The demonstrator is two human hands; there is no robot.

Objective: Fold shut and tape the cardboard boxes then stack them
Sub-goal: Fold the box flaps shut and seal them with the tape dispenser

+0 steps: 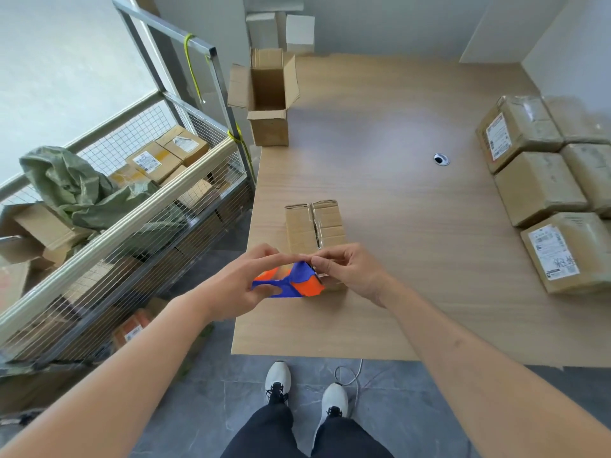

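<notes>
A closed cardboard box (314, 226) lies near the table's front left, with clear tape along its top seam. Just in front of it my left hand (241, 282) grips a blue and orange tape dispenser (294, 283) by its handle. My right hand (347, 269) pinches the tape end at the dispenser's mouth, close to the box's near edge. An open box (268, 97) with its flaps up stands at the table's far left corner. Several taped parcels (542, 180) with labels sit in a group at the right.
The wooden table (396, 180) has a round cable hole (441, 159) in the middle. A wire cage trolley (125, 206) full of parcels and a green sack stands to the left. A cable (350, 378) lies on the floor by my shoes.
</notes>
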